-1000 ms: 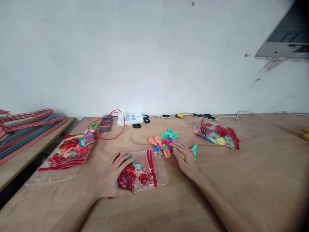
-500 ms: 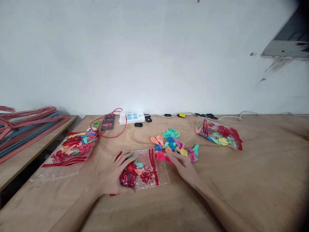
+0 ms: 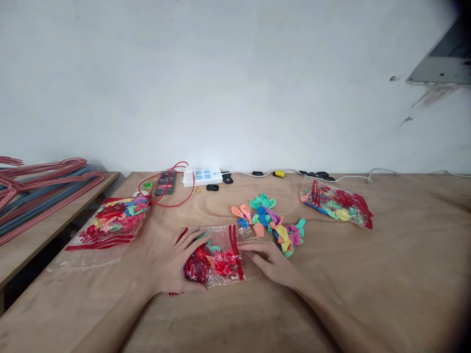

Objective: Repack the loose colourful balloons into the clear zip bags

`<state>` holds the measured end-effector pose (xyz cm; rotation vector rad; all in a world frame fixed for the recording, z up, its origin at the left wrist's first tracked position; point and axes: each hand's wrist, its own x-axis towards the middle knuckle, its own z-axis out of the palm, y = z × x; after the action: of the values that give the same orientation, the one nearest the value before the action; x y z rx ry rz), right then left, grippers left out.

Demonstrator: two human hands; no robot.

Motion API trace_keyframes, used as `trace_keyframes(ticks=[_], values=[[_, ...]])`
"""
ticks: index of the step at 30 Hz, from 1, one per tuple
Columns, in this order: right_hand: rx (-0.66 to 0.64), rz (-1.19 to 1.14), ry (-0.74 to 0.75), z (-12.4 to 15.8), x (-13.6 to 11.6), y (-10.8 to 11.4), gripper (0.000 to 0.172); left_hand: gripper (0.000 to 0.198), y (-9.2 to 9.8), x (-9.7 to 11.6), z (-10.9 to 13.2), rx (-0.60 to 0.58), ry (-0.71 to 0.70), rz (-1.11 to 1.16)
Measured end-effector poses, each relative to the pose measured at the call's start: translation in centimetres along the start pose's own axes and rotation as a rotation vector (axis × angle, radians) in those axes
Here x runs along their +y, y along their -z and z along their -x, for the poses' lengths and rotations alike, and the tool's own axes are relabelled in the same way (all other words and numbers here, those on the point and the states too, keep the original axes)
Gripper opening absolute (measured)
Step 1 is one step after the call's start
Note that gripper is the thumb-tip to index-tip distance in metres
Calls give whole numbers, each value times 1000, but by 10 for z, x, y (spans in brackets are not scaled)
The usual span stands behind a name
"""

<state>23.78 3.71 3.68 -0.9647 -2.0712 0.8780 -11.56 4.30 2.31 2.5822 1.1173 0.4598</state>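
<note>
A clear plastic bag with red print lies flat near the front of the table, with red, green and orange balloons inside. My left hand rests over its left end, fingers spread on the plastic. At the bag's right, open end is my right hand, its fingers apart and the fingertips by the red stripes; no balloon shows between them. A loose pile of colourful balloons lies just beyond my right hand, with a yellow balloon at its near side.
Filled balloon bags lie at the left and right. A white power strip, red cable, phone and small black items stand along the wall. Pink and grey hangers are piled on a side table at far left.
The pink-red balloon from my right hand is now inside the bag. My right hand has opened, its fingers nearer the bag's stripes. Some balloons at the pile's near side have come into view.
</note>
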Motion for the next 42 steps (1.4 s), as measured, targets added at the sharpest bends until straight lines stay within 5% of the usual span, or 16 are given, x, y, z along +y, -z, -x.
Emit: trace_keyframes(ticks=[8,19,23,30,33,42], values=[[309,514,86,-2,31,17,37,129,9,1,-1,-10,12,-22],[250,730,11,2,36,14,28,126,20,1,2,-18,88,-106],[318,509,-26,-1,33,15,26,126,20,1,2,-8,74,-88],[478,-529,-374,-7,31,22,42,126,22,3,1,-46,76,-99],[523,-811,-440,-9,34,24,36,126,23,3,0,-38,71,-101],[522,-970,-561,-6,36,19,38,128,17,-4,3,-44,88,-92]])
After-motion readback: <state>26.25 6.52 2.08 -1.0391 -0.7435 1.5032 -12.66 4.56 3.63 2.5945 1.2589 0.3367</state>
